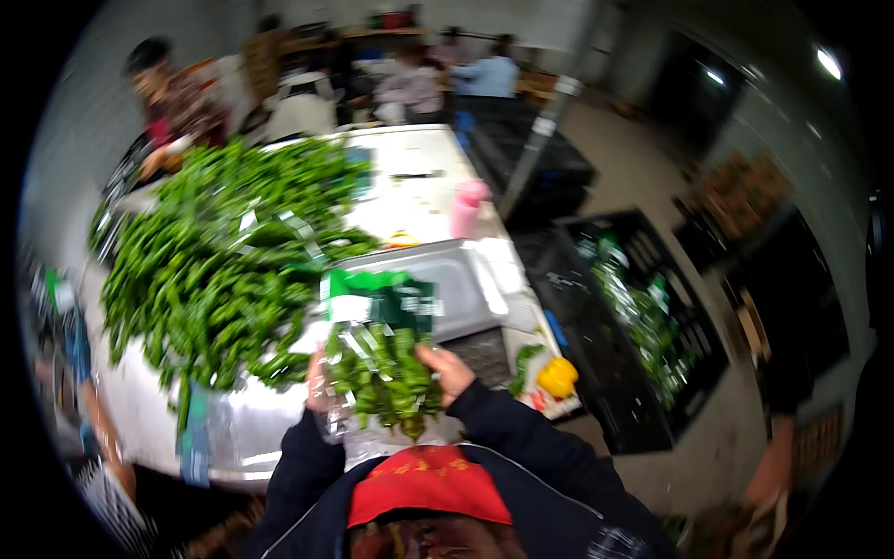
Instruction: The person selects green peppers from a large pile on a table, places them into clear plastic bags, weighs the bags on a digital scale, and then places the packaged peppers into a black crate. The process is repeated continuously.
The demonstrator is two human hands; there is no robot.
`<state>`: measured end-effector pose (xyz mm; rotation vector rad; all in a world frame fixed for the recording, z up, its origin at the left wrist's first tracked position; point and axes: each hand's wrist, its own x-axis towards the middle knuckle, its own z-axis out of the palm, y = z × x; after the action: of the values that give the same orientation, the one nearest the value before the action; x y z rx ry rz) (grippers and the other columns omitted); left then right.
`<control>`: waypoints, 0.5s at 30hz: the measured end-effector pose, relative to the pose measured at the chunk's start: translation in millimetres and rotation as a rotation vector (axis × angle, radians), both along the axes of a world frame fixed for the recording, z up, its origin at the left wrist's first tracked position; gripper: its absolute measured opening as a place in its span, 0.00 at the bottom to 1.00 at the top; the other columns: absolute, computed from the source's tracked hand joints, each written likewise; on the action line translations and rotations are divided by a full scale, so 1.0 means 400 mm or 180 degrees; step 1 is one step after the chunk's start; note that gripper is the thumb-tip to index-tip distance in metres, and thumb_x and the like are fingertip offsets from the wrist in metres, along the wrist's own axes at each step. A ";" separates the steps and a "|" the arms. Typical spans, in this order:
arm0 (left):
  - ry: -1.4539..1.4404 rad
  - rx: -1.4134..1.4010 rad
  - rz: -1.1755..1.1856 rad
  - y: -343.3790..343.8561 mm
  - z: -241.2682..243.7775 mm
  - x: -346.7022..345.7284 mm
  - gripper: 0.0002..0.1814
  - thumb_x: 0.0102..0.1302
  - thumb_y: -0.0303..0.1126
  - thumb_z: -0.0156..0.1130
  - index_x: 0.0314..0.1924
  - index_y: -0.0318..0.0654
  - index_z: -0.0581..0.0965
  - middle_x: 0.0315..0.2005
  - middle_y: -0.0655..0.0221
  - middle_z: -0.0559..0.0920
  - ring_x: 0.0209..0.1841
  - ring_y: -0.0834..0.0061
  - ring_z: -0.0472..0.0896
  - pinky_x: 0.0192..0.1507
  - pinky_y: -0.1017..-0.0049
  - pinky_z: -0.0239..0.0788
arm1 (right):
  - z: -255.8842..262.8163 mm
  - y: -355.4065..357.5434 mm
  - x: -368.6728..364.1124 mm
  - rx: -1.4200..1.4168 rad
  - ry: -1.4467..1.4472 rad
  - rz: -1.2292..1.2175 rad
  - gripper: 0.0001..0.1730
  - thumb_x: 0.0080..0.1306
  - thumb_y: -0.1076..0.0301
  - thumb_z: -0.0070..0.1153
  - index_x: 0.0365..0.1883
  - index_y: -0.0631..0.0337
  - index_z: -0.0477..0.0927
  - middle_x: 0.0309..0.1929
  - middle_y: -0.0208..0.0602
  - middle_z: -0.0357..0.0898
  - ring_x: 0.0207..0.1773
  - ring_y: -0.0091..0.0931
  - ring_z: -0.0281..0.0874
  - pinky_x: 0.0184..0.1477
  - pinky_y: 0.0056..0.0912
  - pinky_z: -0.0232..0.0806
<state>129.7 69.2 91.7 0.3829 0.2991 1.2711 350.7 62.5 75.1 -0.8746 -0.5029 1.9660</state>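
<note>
Between my two hands is a clear plastic bag of green peppers (380,363) with a printed green top, held up close to my chest. My left hand (318,383) grips its left side, partly hidden by the plastic. On the right side, my right hand (448,372) presses the bag with its fingers and thumb. Just beyond the bag sits a metal tray (447,286) on the scale, whose dark lower part (478,355) shows below it. A large heap of loose green peppers (216,279) covers the table's left half.
A yellow bell pepper (557,377) lies at the right corner of the white table (412,150). Farther back stands a pink bottle (466,208). Right of the table, a black crate (698,342) holds several bagged greens (632,307). A co-worker (174,105) is across the heap.
</note>
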 end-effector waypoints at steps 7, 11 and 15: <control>0.0187 -0.0268 -0.0644 -0.026 0.157 0.097 0.35 0.73 0.58 0.42 0.63 0.34 0.69 0.55 0.57 0.79 0.54 0.60 0.79 0.58 0.59 0.71 | 0.047 -0.023 0.053 0.0399 0.0116 -0.0624 0.21 0.71 0.58 0.53 0.54 0.66 0.76 0.48 0.35 0.81 0.49 0.25 0.80 0.51 0.30 0.74; 0.0738 -0.0437 -0.0669 -0.020 0.155 0.152 0.33 0.71 0.59 0.48 0.60 0.37 0.71 0.50 0.59 0.81 0.50 0.63 0.80 0.53 0.63 0.73 | 0.066 -0.065 0.156 0.0538 0.0587 -0.1131 0.19 0.72 0.60 0.52 0.54 0.64 0.75 0.47 0.35 0.81 0.47 0.26 0.81 0.52 0.32 0.74; 0.0628 -0.0331 -0.1334 -0.004 0.070 0.181 0.32 0.72 0.59 0.46 0.61 0.40 0.71 0.47 0.56 0.82 0.47 0.50 0.80 0.52 0.55 0.73 | 0.169 -0.113 0.324 0.0637 -0.0036 -0.1868 0.21 0.68 0.60 0.54 0.54 0.64 0.76 0.48 0.35 0.80 0.47 0.26 0.80 0.52 0.31 0.73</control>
<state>202.3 67.5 119.9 0.4557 0.4259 0.8050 480.4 17.2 142.6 -0.7949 -0.3852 1.3531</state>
